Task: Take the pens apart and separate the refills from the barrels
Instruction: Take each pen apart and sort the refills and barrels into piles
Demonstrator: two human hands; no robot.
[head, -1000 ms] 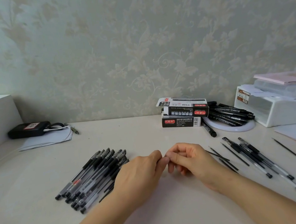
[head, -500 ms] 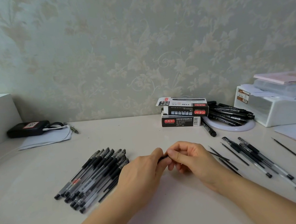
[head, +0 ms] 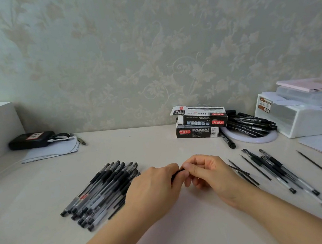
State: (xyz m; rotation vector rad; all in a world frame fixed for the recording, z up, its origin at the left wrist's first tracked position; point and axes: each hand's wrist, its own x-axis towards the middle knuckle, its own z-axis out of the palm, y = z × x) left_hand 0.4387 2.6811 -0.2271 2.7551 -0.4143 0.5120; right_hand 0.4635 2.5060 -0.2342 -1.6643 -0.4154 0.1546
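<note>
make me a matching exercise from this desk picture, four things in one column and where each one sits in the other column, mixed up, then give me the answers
Things
1. pile of capped pens
2. loose thin refill
3. two pen boxes
4. black pouch

Places
A. far left of the desk, by the white block
B. stacked at the back, against the wall
C. just left of the left hand
D. alone on the right, beside the sheet of paper

Pairs: 1-C, 2-D, 3-B, 4-A

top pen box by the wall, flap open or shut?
Open: the top pen box has its left end flap lifted outward.
</note>
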